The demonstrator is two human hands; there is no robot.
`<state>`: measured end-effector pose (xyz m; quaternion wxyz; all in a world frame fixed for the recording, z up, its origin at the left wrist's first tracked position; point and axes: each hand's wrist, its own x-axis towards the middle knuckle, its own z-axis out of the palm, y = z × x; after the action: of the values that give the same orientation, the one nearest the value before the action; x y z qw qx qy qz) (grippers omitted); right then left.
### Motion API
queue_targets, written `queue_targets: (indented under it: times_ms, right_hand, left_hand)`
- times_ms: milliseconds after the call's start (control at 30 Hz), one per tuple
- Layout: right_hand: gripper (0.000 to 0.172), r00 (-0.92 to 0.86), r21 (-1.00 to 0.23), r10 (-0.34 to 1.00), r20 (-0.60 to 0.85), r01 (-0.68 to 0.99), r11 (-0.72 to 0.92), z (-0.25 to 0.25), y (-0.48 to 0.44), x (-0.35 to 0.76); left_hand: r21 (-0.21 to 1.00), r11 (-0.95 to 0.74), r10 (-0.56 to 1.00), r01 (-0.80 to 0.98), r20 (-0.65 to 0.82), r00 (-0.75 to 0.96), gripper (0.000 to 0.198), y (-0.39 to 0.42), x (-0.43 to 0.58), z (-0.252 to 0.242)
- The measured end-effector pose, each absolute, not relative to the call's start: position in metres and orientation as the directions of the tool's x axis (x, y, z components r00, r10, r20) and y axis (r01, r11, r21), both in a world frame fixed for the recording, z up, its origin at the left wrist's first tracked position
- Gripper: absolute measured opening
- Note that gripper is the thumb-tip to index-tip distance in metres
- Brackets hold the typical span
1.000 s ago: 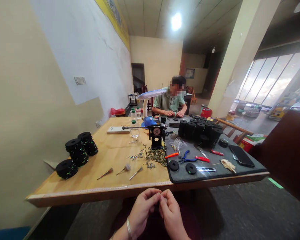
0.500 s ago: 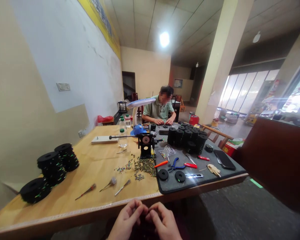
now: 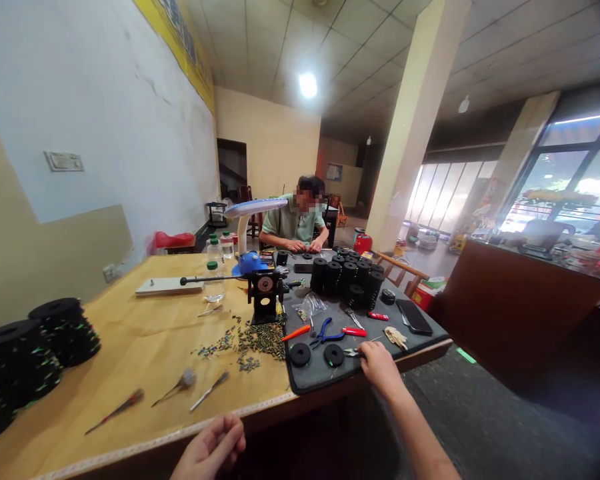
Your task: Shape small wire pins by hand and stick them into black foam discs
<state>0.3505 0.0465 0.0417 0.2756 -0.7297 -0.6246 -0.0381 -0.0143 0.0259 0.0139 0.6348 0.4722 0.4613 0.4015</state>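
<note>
My right hand (image 3: 377, 363) reaches out over the near edge of the grey mat (image 3: 395, 350), its fingertips on a small metal tool (image 3: 354, 351) lying there. Two black discs (image 3: 300, 354) lie just left of that tool. Blue-handled pliers (image 3: 325, 333) and red-handled tools (image 3: 354, 331) lie a little farther in. My left hand (image 3: 211, 452) stays low in front of the table edge, fingers curled and pinched together; what they hold is too small to make out.
A black winding device (image 3: 264, 299) stands mid-table beside scattered small beads (image 3: 253, 339). Stacks of black spools (image 3: 347, 275) stand on the mat, others (image 3: 40, 340) at the left. Several thin tools (image 3: 180, 385) lie on the wooden table (image 3: 130, 347). Another person (image 3: 294, 223) works at the far end. A phone (image 3: 414, 316) lies on the mat.
My hands have parted: the right one has gone forward onto the mat, the left stays low. My view has swung to the right and up.
</note>
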Motion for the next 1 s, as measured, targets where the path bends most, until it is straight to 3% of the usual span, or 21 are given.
queue_targets:
  times_ms: [167,267,367,433,533,633,700,1000]
  right_hand:
    - [0.011,0.144,-0.306,0.905,0.401,0.952,-0.016,0.027,0.048,0.372]
    - [0.017,0.161,-0.343,0.882,0.442,0.939,0.000,0.019,0.051,0.371]
    - [0.029,0.267,-0.465,0.845,0.464,0.885,-0.024,0.012,0.040,0.344]
    - [0.029,0.365,-0.730,0.857,0.363,0.683,0.018,0.010,0.023,0.311]
    - [0.026,0.233,-0.844,0.934,0.271,0.524,0.114,0.011,-0.005,0.250]
    - [0.029,-0.018,-0.896,0.995,0.101,0.433,0.099,0.012,-0.024,0.200]
    - [0.035,-0.095,-0.908,0.995,0.032,0.413,0.069,0.011,-0.030,0.179]
    - [0.039,-0.111,-0.928,0.993,-0.027,0.371,0.017,-0.001,-0.025,0.158]
  left_hand:
    - [0.950,0.283,0.927,-0.135,-0.235,0.291,0.047,0.016,-0.005,0.026]
    - [0.933,0.316,0.910,-0.172,-0.247,0.334,0.044,0.014,-0.002,0.028]
    - [0.938,0.312,0.903,-0.150,-0.243,0.355,0.042,0.015,0.000,0.026]
    - [0.955,0.277,0.909,-0.106,-0.224,0.352,0.041,0.015,0.000,0.025]
    - [0.979,0.202,0.919,-0.011,-0.186,0.347,0.041,0.015,0.000,0.025]
    - [0.991,0.119,0.931,0.067,-0.135,0.339,0.038,0.014,0.000,0.024]
    - [0.993,0.067,0.939,0.102,-0.097,0.331,0.033,0.012,-0.001,0.023]
    - [0.970,-0.076,0.932,0.232,-0.013,0.361,0.016,0.005,-0.001,0.022]
